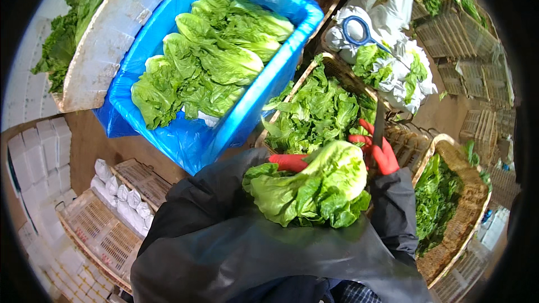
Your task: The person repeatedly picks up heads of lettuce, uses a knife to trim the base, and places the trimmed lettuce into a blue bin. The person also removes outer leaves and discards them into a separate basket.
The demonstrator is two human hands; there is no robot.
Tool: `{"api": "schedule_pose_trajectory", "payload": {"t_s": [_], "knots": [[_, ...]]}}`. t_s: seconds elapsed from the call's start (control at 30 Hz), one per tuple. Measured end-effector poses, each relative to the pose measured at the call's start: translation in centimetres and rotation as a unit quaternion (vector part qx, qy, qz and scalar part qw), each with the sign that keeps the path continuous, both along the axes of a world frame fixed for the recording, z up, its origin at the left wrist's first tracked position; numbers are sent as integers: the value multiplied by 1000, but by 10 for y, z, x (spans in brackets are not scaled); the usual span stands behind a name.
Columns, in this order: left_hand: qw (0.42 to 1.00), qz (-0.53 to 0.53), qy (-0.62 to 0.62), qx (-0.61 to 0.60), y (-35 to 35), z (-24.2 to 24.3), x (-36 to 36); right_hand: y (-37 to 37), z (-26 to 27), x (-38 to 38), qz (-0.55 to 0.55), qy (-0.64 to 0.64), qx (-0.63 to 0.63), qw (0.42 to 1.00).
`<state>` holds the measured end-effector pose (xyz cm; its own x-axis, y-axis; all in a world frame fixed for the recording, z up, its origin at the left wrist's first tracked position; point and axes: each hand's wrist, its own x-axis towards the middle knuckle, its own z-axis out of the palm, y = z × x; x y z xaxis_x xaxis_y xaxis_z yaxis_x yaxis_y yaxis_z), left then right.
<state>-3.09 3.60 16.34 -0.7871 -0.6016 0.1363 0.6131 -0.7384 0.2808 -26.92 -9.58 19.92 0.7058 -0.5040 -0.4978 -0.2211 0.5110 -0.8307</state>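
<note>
A large head of romaine lettuce (pixel 311 189) lies over my lap, its pale ribs turned up and to the right. My left hand (pixel 289 162), in a red glove, is partly hidden behind the head and holds it from the far side. In my red-gloved right hand (pixel 382 158) is a knife (pixel 379 124), its dark blade pointing up and away from me. Just beyond both hands, a crate (pixel 290 101) is heaped with loose lettuce leaves (pixel 322 109). Several trimmed lettuce heads (pixel 210 54) lie in rows inside a blue plastic-lined box (pixel 248 124) to the left.
White wrapped bundles (pixel 396 4) stand beyond the leaf crate, with a blue ring-handled tool (pixel 358 31) on them. At right is a basket (pixel 467 202) of green leaves. Plastic crates (pixel 103 233) and white boxes (pixel 40 151) stand at left. More crates (pixel 450 40) line the far right.
</note>
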Motion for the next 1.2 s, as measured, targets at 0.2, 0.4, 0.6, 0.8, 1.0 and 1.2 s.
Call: {"api": "schedule_pose_trajectory", "payload": {"t_s": [0.2, 0.4, 0.6, 0.8, 1.0, 1.2], "knots": [[994, 24, 69, -83, -19, -7, 41, -3, 54, 84, 123, 37, 58, 990], [991, 53, 72, -98, -21, -1, 73, -9, 54, 112, 214, 5, -55, 975], [997, 59, 27, 49, -2, -13, 109, -41, 42, 159, 283, 65, 12, 957], [864, 188, -351, -309, 12, 73, 216, -61, -8, 108, 143, 76, -43, 986], [297, 151, -816, -473, 43, 29, 266, 12, -93, -51, -11, 364, 126, 923], [210, 152, -810, -526, 59, -156, 244, 195, -81, -154, -87, 411, 262, 868]]}}
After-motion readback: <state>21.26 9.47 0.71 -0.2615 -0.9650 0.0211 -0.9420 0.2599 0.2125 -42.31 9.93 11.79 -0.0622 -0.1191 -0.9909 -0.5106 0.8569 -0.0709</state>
